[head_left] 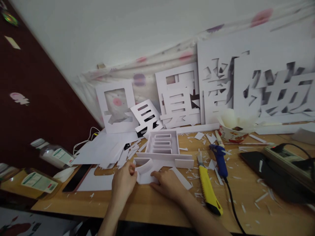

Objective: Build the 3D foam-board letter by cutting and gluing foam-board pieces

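A white foam-board character [161, 160] with raised walls lies on the table in front of me. Its upper part is a box with several slots, and a curved wall strip [144, 167] stands at its lower left. My left hand [124, 178] is closed in a pinch at the left end of that strip; the fingertips are partly hidden. My right hand [168, 183] rests on the lower right of the piece, its thumb and index finger apart and touching the flat board.
Right of the piece lie a yellow utility knife [208, 188] and a blue glue gun [220, 160] with a black cord. A paper bowl [232, 131] stands behind. Cut-out boards [177, 98] lean on the wall. Bottles [52, 154] stand left; scraps litter the table [246, 209].
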The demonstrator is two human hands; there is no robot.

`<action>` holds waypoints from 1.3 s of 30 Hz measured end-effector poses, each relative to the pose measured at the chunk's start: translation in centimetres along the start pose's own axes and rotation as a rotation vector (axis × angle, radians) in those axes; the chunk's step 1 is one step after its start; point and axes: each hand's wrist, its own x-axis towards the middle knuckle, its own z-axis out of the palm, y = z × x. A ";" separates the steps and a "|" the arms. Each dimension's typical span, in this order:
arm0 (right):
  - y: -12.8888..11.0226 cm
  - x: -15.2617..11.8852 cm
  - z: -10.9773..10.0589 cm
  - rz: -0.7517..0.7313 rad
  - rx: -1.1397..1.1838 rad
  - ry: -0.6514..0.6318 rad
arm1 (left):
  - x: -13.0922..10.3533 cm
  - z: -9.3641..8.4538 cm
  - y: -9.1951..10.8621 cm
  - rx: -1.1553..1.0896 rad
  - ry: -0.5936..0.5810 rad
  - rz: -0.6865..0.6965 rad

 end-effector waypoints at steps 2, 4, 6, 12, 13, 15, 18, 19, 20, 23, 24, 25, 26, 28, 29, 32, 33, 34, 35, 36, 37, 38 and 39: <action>0.0 0.0 0.0 0.002 -0.003 0.000 | -0.1 -0.1 0.0 -0.002 -0.002 -0.002; 0.0 0.0 0.0 0.003 -0.005 0.001 | -0.1 -0.1 0.0 -0.001 -0.003 -0.006; 0.0 0.0 -0.1 0.003 -0.006 -0.001 | -0.2 -0.2 0.0 0.001 -0.005 -0.005; -0.1 0.0 -0.3 0.011 0.001 -0.007 | -0.1 -0.3 0.2 0.015 -0.008 0.001; -0.1 0.0 -0.3 0.012 0.001 -0.009 | -0.1 -0.3 0.2 0.017 -0.010 0.000; -0.2 0.0 -0.4 0.010 0.002 -0.012 | -0.1 -0.3 0.2 0.022 -0.012 -0.003; -0.2 -0.1 -0.3 0.009 0.003 -0.011 | 0.0 -0.3 0.3 0.033 -0.008 -0.008; -0.2 -0.1 -0.3 0.011 0.004 -0.010 | 0.0 -0.3 0.3 0.036 -0.006 -0.008; -0.2 -0.1 -0.3 0.013 0.004 -0.010 | 0.0 -0.3 0.3 0.038 -0.006 -0.009; -0.2 0.0 -0.3 0.017 0.008 -0.012 | -0.1 -0.2 0.2 0.044 -0.007 -0.012; -0.2 0.0 -0.3 0.018 0.010 -0.013 | -0.1 -0.2 0.2 0.044 -0.008 -0.013; -0.2 -0.1 -0.3 0.019 0.011 -0.013 | -0.1 -0.2 0.2 0.043 -0.008 -0.013; -0.2 -0.1 -0.3 0.021 0.012 -0.011 | -0.2 -0.2 0.1 0.041 -0.009 -0.013; -0.2 -0.1 -0.4 0.027 0.012 -0.007 | -0.2 -0.1 0.1 0.032 -0.013 -0.015; -0.2 -0.1 -0.4 0.029 0.012 -0.005 | -0.1 -0.1 0.0 0.028 -0.017 -0.018; -0.1 -0.1 -0.3 0.028 0.017 -0.001 | -0.1 -0.1 -0.1 0.008 -0.028 -0.028; -0.1 -0.1 -0.3 0.028 0.019 0.001 | 0.0 -0.1 -0.1 -0.003 -0.028 -0.027; -0.1 -0.1 -0.2 0.028 0.020 0.002 | 0.0 -0.2 -0.2 -0.016 -0.029 -0.025; -0.1 -0.1 -0.2 0.028 0.022 0.001 | 0.0 -0.2 -0.3 -0.031 -0.030 -0.021; 0.0 -0.1 -0.1 0.029 0.023 0.002 | 0.0 -0.3 -0.5 -0.047 -0.031 -0.017; 0.0 -0.1 -0.1 0.031 0.024 0.002 | 0.1 -0.4 -0.7 -0.065 -0.033 -0.014; 0.0 -0.1 -0.1 0.032 0.026 0.002 | 0.1 -0.5 -0.9 -0.085 -0.038 -0.013; 0.0 -0.1 -0.1 0.034 0.027 0.003 | 0.2 -0.6 -1.2 -0.106 -0.046 -0.009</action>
